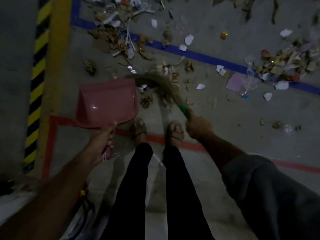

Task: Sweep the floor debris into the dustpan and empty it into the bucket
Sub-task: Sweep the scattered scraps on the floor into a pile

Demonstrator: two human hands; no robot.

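A pink dustpan [107,101] sits low over the grey floor, its mouth facing away from me, and looks empty. My left hand [105,141] grips its handle from behind. My right hand [199,126] grips the green handle of a grass broom [161,84], whose bristles curve left toward the dustpan's far right corner. Dry leaves and paper scraps [147,101] lie under and beside the bristles. More debris [119,38] is piled beyond the dustpan. No bucket is clearly visible.
A second debris heap [284,66] lies at the right along a blue floor line [207,57]. A yellow-and-black striped edge [37,80] runs down the left. Red tape [155,138] crosses under my sandalled feet [174,130]. A dim white object [13,203] sits at lower left.
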